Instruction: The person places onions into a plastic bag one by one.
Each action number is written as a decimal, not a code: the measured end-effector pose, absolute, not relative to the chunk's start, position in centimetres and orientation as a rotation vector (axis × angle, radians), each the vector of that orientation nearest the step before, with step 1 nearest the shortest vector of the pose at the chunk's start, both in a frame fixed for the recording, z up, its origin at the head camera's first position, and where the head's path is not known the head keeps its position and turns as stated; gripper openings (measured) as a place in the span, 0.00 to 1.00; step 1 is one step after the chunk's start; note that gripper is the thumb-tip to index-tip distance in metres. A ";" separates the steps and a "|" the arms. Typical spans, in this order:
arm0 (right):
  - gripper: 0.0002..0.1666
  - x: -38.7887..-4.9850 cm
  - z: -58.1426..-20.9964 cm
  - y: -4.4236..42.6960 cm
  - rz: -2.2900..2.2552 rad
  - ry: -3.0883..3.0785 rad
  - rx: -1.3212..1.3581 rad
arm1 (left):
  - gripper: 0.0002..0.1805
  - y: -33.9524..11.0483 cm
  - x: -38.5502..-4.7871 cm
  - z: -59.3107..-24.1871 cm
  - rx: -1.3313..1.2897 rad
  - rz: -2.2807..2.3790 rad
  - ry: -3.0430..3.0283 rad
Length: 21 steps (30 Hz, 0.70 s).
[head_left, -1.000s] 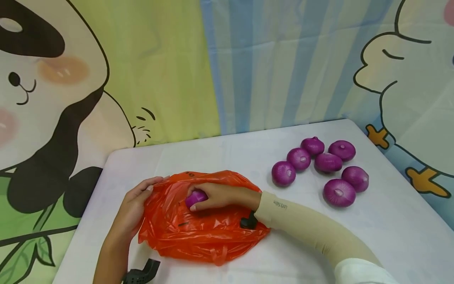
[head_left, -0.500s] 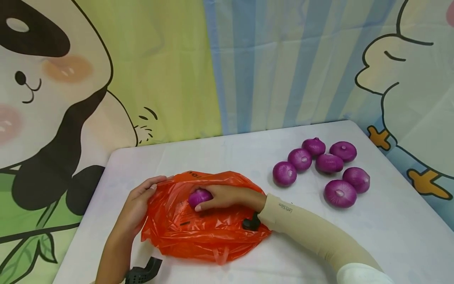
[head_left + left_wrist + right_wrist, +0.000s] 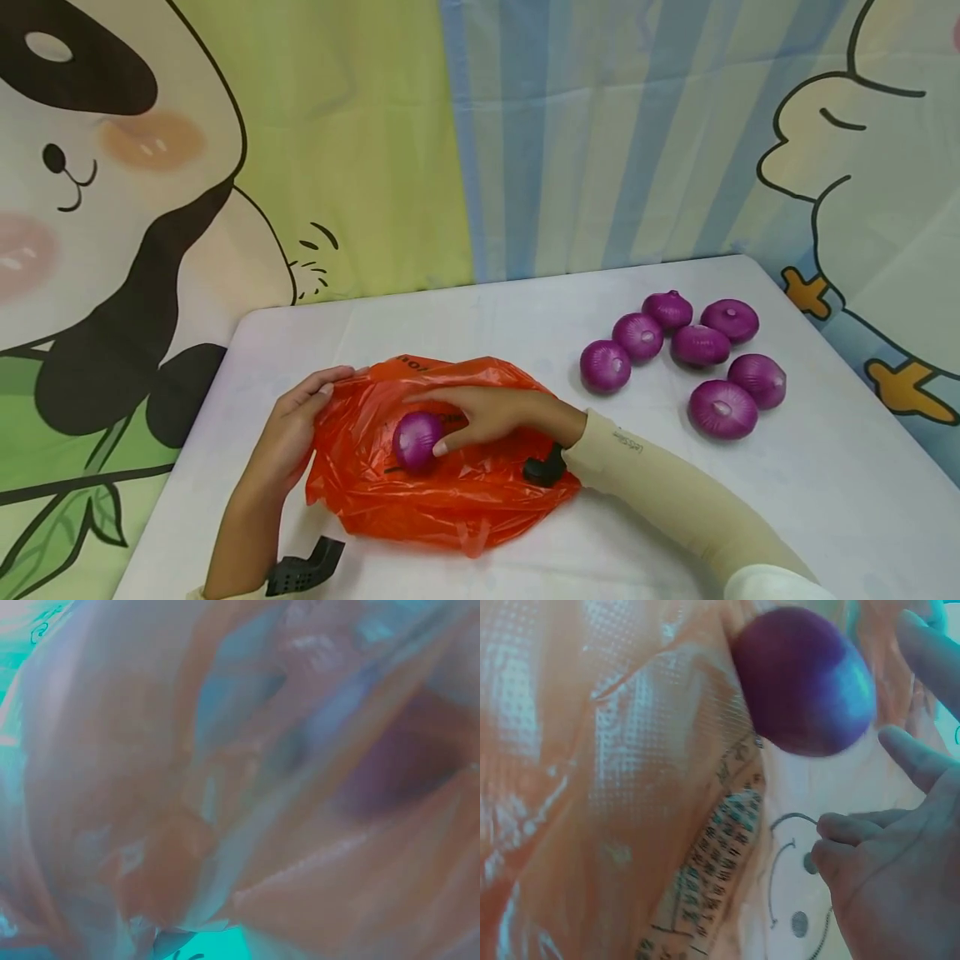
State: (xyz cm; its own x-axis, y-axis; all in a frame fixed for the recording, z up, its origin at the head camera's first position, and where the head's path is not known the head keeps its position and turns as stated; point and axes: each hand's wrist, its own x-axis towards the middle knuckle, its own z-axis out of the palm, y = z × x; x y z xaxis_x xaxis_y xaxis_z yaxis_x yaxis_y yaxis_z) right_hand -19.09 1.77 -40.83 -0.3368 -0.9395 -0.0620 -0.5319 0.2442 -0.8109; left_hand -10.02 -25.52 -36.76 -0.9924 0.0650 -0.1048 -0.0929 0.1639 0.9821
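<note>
A red plastic bag (image 3: 405, 510) lies spread with its mouth facing up. One purple onion (image 3: 417, 442) sits inside it, seen in the right wrist view against the printed plastic. My right hand (image 3: 483, 414) is in the bag mouth just right of this onion; in the right wrist view its fingers (image 3: 919, 761) are spread and stand apart from the onion. At the bag's left rim, my left hand (image 3: 294, 429) holds the plastic between thumb and fingers. The left wrist view is mostly filled by blurred bag film (image 3: 315, 892).
Several purple onions (image 3: 700, 346) lie loosely grouped on the right of the white table (image 3: 525, 312). The nearest onion (image 3: 605, 367) is just off the bag's right side. A printed cloth (image 3: 360, 150) hangs behind the table's back edge.
My right hand has let go of the onion and drawn slightly right, its fingers opening. The onion now rests in the bag. My left hand keeps its hold on the rim.
</note>
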 end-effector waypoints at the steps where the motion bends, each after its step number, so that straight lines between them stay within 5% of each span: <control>1: 0.45 -19.0 -40.7 2.0 -0.942 1.976 -1.346 | 0.24 -25.5 -10.0 -36.7 -0.034 1.953 2.301; 21: 0.36 -18.1 -36.1 6.1 -1.055 1.947 -1.482 | 0.25 -25.5 -9.9 -36.6 -0.076 1.950 2.301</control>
